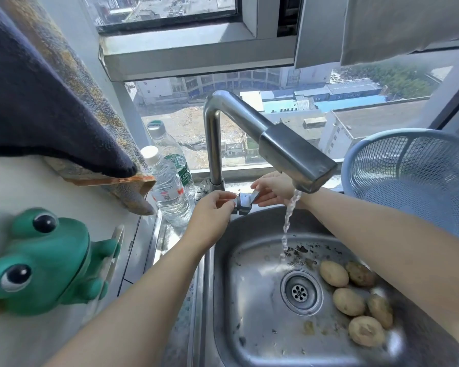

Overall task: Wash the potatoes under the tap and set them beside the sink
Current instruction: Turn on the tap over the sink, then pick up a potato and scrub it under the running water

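At the back rim of the sink (249, 319), both hands meet on the tap handle (245, 203), the short metal lever at the foot of the tap (281, 144). The left hand (212, 211) pinches its near end between thumb and curled fingers; the right hand (269, 192) reaches in from the other side, under the spout, and grips the far end with its fingers closed narrowly round it. A thin stream of water (289, 215) falls from the spout just in front of the right wrist and lands on the basin floor behind the drain (300, 291). Five potatoes (349, 301) lie unheld in the basin, bunched against its right side just beside the drain and partly under the right forearm, with specks of dirt on the steel around them. To the left of the drain the basin floor is bare. The left forearm crosses the narrow strip of table (194, 313) along the sink's left edge. Two water bottles (170, 197) stand at that strip's far end, close to the left hand. A blue mesh basket (408, 165) leans over the sink's right rear corner, just above the right forearm. A dark towel (51, 102) hangs at the upper left, and a green frog (37, 260) juts out at the left.
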A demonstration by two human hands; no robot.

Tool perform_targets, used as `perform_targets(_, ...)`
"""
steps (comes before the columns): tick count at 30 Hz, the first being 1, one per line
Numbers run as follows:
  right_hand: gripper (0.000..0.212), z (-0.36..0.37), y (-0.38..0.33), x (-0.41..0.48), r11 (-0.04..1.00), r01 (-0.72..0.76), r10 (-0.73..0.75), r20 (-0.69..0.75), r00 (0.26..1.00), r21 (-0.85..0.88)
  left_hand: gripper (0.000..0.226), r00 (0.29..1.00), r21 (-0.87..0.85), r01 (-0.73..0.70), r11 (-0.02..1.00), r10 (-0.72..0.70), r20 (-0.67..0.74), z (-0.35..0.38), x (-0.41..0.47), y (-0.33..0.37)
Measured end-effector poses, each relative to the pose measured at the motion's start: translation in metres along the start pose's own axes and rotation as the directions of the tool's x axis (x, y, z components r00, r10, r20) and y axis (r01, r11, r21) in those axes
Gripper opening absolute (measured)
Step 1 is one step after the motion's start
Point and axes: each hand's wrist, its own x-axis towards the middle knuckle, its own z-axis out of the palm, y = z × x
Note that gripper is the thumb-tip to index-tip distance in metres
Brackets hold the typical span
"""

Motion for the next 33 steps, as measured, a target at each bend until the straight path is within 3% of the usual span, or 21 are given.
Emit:
perform_targets(9, 0.01, 0.009, -0.007, -0.02, 1.0, -0.009, 0.009, -0.015, 1.0, 0.002, 0.013, 1.0, 0.005, -0.012, 1.0, 0.012, -0.002, -0.001, -0.003, 0.0)
perform_targets(13, 0.02, 0.006, -0.001, -0.041, 0.991, -0.05, 0.044, -0.048, 0.998, -0.12, 0.02, 0.999, 0.021, 0.004, 1.0, -0.005, 0.036, 0.0, -0.01, -0.012)
perform_targets(16, 0.031, 0.004, 0.027, -0.066, 0.945, -0.123, 0.107, -0.071, 0.992, -0.302, 0.02, 0.994, 0.144, 0.048, 0.988, -0.061, 0.092, 0.003, -0.025, -0.032)
perform_targets(20, 0.036, 0.001, 0.081, -0.098, 0.793, -0.199, 0.128, -0.162, 0.978, -0.575, 0.018, 0.981, 0.229, 0.112, 0.967, -0.145, 0.13, 0.007, -0.041, -0.058)
perform_targets(25, 0.03, -0.007, 0.16, -0.112, 0.539, -0.398, 0.253, -0.308, 0.917, -0.742, 0.016, 0.968, 0.341, 0.084, 0.936, -0.158, 0.195, 0.022, -0.053, -0.073)
perform_targets(29, 0.032, -0.014, 0.196, -0.108, 0.199, -0.371, 0.127, -0.352, 0.927, -0.907, 0.015, 0.951, 0.406, 0.076, 0.911, -0.188, 0.245, 0.035, -0.067, -0.082)
perform_targets(33, 0.037, -0.017, 0.218, -0.096, 0.032, -0.353, 0.038, -0.352, 0.935, -0.935, 0.015, 0.94, 0.441, 0.084, 0.893, -0.218, 0.263, 0.043, -0.078, -0.093)
